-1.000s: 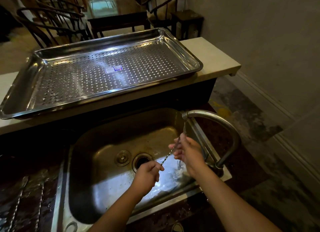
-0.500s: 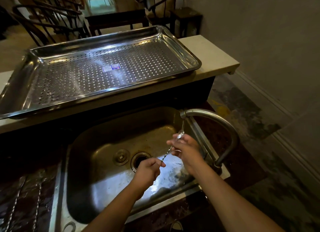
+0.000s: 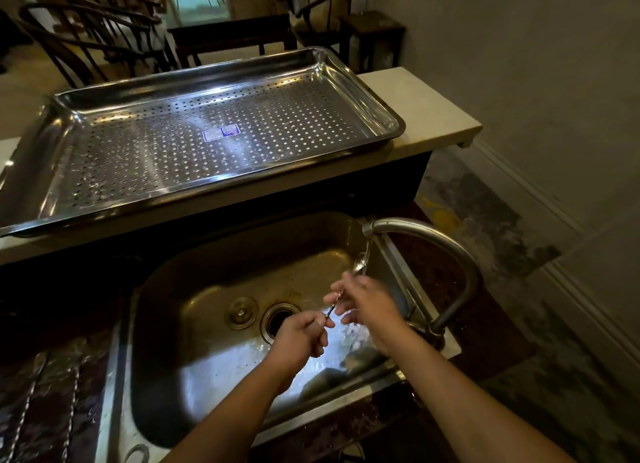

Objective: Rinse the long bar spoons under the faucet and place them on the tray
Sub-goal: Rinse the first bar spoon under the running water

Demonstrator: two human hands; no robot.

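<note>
Water falls from the faucet (image 3: 429, 241) spout straight onto the bowl of a long bar spoon (image 3: 359, 264), which is held slanted over the right part of the sink (image 3: 207, 289). Compared with a second ago, the spoon's bowl is raised: then it was hidden behind the fingers, and now it stands clear above the right hand (image 3: 367, 303), just under the spout. The lower end of the twisted stem is pinched in the closed fingers of the left hand (image 3: 301, 334), near the drain (image 3: 278, 319). The upper stem is gripped by the right hand, its fingers curled around the metal just below the bowl. The hands themselves are little shifted; mainly the spoon is slid upward through them, so that its bowl is brought into the stream.

From this it is judged that the rinse of this spoon is under way and that its bowl is now being washed. The perforated tray (image 3: 377, 99) on the far counter ledge (image 3: 433, 112) holds no spoons, so nothing is placed yet. More twisted stems, seemingly further bar spoons (image 3: 71, 410), are seen lying on the dark wet counter (image 3: 93, 376) at near left, apart from the sink. The task is therefore judged to be at an early stage.
</note>
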